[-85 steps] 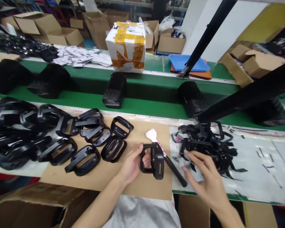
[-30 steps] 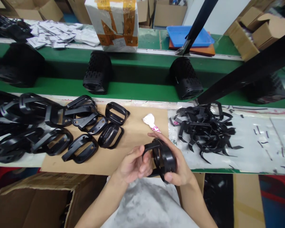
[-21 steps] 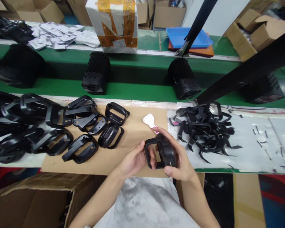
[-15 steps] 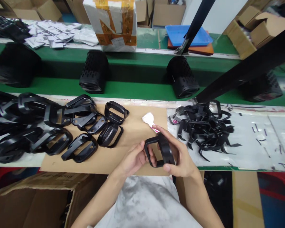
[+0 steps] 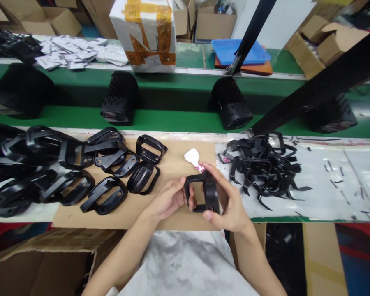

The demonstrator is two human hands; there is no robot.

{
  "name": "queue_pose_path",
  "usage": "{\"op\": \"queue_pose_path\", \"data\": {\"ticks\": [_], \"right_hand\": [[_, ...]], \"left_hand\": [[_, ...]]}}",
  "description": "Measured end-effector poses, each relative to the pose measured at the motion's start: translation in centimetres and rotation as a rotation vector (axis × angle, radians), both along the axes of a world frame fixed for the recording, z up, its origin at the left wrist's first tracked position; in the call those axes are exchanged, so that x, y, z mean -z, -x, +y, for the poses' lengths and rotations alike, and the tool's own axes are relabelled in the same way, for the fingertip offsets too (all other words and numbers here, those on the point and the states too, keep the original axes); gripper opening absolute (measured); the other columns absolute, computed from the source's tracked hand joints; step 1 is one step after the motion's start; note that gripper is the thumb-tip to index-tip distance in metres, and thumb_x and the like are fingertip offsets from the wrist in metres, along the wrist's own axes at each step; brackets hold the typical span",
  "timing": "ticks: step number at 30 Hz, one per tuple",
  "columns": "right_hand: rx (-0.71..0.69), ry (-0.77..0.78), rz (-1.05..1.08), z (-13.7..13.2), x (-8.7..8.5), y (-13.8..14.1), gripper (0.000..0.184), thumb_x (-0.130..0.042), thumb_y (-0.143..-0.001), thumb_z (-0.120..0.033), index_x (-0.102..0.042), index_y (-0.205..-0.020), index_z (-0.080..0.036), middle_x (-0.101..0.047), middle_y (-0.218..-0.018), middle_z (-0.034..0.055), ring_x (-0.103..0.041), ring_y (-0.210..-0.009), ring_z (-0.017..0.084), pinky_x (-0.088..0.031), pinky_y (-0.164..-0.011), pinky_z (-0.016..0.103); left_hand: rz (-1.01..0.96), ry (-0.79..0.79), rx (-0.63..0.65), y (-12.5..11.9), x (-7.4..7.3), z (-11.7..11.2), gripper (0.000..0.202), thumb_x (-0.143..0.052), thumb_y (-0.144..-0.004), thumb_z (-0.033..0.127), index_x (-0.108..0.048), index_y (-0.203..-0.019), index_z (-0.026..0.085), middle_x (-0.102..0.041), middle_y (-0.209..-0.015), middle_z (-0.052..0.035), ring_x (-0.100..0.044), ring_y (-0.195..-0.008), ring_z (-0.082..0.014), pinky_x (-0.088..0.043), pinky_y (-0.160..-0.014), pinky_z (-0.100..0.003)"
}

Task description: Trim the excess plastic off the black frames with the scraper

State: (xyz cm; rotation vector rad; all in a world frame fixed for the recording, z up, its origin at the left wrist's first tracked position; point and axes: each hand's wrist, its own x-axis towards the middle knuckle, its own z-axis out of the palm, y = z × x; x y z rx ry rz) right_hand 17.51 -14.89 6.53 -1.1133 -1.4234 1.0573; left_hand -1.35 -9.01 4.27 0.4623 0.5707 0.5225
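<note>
Both hands hold one black plastic frame part just above the near edge of a brown cardboard sheet. My left hand pinches its left side, with fingers curled through the opening. My right hand wraps around its right side, thumb on the front. A small white wad with pink print lies on the cardboard just beyond the part.
Several black frame parts lie piled to the left. A heap of black plastic trimmings sits on the right. Black perforated housings stand on the green conveyor. A taped white box, a blue tray and cartons stand behind; a carton below left.
Earlier my right hand was reaching beside the trimmings while the left held the part alone. Now both hands grip it, and it has turned slightly and risen toward the white wad.
</note>
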Motion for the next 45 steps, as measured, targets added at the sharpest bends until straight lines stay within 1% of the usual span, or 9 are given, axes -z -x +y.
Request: {"op": "queue_pose_path", "data": {"ticks": [5, 13, 15, 19, 24, 31, 34, 38, 45], "right_hand": [[-0.046, -0.026, -0.274, 0.3, 0.0, -0.2, 0.104, -0.085, -0.074, -0.032, -0.034, -0.165, -0.035, -0.033, -0.17, 0.0076, -0.031, -0.157, 0.036, -0.028, -0.129, 0.055], [-0.039, -0.023, -0.301, -0.1, 1.1, -0.2, 0.105, -0.081, -0.083, -0.047, -0.022, -0.169, -0.032, -0.017, -0.177, 0.0079, -0.018, -0.162, 0.038, -0.021, -0.13, 0.058], [0.006, -0.011, -0.303, -0.6, 1.7, -0.7, 0.094, -0.074, -0.091, -0.05, -0.025, -0.168, -0.032, -0.024, -0.175, 0.0093, -0.022, -0.161, 0.037, -0.022, -0.13, 0.058], [0.266, 0.092, -0.508, -1.8, 3.8, -1.6, 0.045, -0.064, -0.099, -0.035, -0.059, -0.144, -0.03, -0.058, -0.143, 0.011, -0.052, -0.138, 0.033, -0.043, -0.117, 0.055], [0.337, 0.235, -0.703, -2.1, 5.8, -2.4, 0.028, -0.062, -0.096, -0.03, -0.066, -0.123, -0.023, -0.066, -0.113, 0.0114, -0.063, -0.109, 0.034, -0.052, -0.097, 0.055], [0.373, 0.354, -0.423, -2.6, 4.9, -2.7, 0.033, -0.052, -0.103, -0.048, -0.067, -0.113, -0.021, -0.069, -0.1, 0.0102, -0.068, -0.089, 0.027, -0.055, -0.074, 0.038], [0.364, 0.573, -0.119, -4.0, 4.5, -2.5, 0.047, -0.048, -0.103, -0.062, -0.064, -0.119, -0.021, -0.059, -0.069, -0.001, -0.051, -0.052, 0.016, -0.04, -0.047, 0.027], [0.326, 0.727, 0.236, -6.7, 4.1, -1.7, 0.051, -0.055, -0.098, -0.067, -0.06, -0.127, -0.025, -0.058, -0.076, -0.0031, -0.037, -0.043, 0.007, -0.028, -0.039, 0.022], [0.204, 0.869, 0.059, -9.6, 5.0, -0.3, 0.058, -0.053, -0.098, -0.07, -0.059, -0.138, -0.028, -0.049, -0.074, -0.0032, -0.039, -0.054, 0.012, -0.029, -0.043, 0.021]], "left_hand": [[-0.017, 0.074, -0.165, -1.3, -1.1, 0.6, 0.043, -0.08, -0.086, 0.047, -0.055, -0.067, 0.016, -0.049, -0.054, 0.0042, -0.049, -0.052, -0.0088, -0.045, -0.057, -0.021], [0.127, 0.004, -0.24, -1.7, -1.0, 1.2, 0.054, -0.084, -0.079, 0.05, -0.046, -0.058, 0.018, -0.037, -0.048, 0.0077, -0.036, -0.048, -0.0058, -0.035, -0.051, -0.019], [0.165, -0.03, -0.324, -1.0, -1.0, 1.9, 0.054, -0.086, -0.075, 0.046, -0.044, -0.057, 0.018, -0.035, -0.048, 0.0089, -0.033, -0.047, -0.0048, -0.032, -0.049, -0.017], [0.245, -0.115, -0.456, 0.2, -1.0, 3.4, 0.053, -0.089, -0.07, 0.045, -0.043, -0.063, 0.019, -0.032, -0.053, 0.0105, -0.026, -0.049, -0.0042, -0.026, -0.049, -0.017], [0.4, -0.364, -0.441, -0.5, -0.3, 3.9, 0.057, -0.085, -0.078, 0.046, -0.037, -0.062, 0.019, -0.03, -0.059, 0.0083, -0.027, -0.056, -0.0068, -0.024, -0.055, -0.02], [0.481, -0.474, -0.556, -1.4, 1.8, 3.5, 0.055, -0.073, -0.09, 0.051, -0.035, -0.065, 0.021, -0.025, -0.068, 0.0058, -0.023, -0.063, -0.0107, -0.022, -0.058, -0.025], [0.496, -0.548, -0.572, -1.3, 2.8, 3.3, 0.056, -0.07, -0.092, 0.052, -0.031, -0.066, 0.021, -0.024, -0.069, 0.0059, -0.022, -0.064, -0.0112, -0.023, -0.059, -0.025], [0.578, -0.648, -0.552, -1.4, 3.6, 3.2, 0.054, -0.067, -0.095, 0.051, -0.03, -0.067, 0.022, -0.025, -0.067, 0.006, -0.023, -0.064, -0.0113, -0.024, -0.061, -0.026], [0.633, -0.691, -0.368, -0.7, 4.4, 3.4, 0.055, -0.061, -0.094, 0.058, -0.032, -0.063, 0.022, -0.025, -0.064, 0.0061, -0.025, -0.06, -0.0106, -0.021, -0.058, -0.027]]}}
